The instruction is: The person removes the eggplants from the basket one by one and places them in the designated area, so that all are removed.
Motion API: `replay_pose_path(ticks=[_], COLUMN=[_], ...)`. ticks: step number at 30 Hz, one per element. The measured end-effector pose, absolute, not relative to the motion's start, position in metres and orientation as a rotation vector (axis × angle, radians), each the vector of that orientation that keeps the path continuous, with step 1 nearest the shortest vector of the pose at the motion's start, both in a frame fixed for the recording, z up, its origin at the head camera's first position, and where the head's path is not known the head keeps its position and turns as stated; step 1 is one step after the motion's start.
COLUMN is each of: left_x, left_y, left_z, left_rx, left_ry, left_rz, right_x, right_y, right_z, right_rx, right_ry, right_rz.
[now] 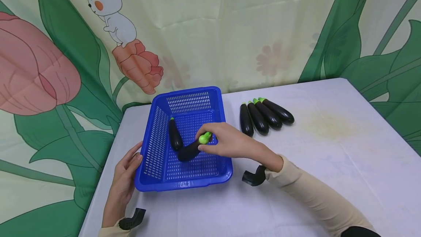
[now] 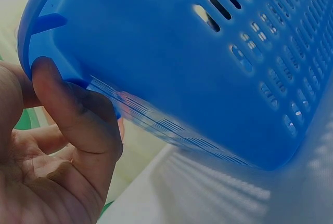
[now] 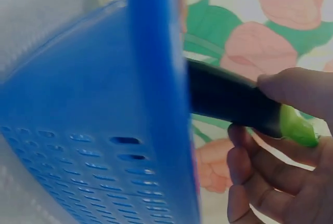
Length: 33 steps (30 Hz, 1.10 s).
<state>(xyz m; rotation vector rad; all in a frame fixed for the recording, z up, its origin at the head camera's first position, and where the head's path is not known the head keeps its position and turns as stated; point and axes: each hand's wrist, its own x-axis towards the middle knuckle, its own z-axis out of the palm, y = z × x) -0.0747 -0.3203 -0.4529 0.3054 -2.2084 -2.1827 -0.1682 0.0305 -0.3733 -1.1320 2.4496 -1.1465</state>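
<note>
My right hand (image 1: 230, 140) pinches a dark eggplant (image 1: 190, 151) near its green stem end, over the inside of a blue plastic basket (image 1: 182, 185). In the right wrist view, thumb and fingers close on the eggplant (image 3: 229, 96) while its far end passes behind the basket rim. A second eggplant (image 1: 175, 137) lies in the basket toward its left side. My left hand (image 1: 123, 178) holds the basket's left rim. The left wrist view shows its fingers (image 2: 78, 112) curled at the rim.
Several eggplants (image 1: 259, 117) lie side by side on the white-covered table (image 1: 329, 171), right of the basket. Behind the table hangs a printed cloth (image 1: 197, 28) with a rabbit and plants. A black strap piece (image 1: 254, 176) sticks out at the right wrist.
</note>
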Motion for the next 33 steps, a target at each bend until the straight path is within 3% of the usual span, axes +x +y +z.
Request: replay_pose_path(ticks=[22,33], left_x=[-0.075,-0.074], left_y=[-0.321,-0.321], left_z=[-0.453,-0.452], left_rx=[0.285,0.302], left_ry=[-2.200,-2.206], left_rz=[-2.197,-2.200], right_x=[-0.189,-0.206], right_y=[0.106,0.154], right_z=[-0.356,-0.353], right_rx=[-0.684,-0.582], right_ry=[2.271,2.436], right_rz=[-1.931,-2.081])
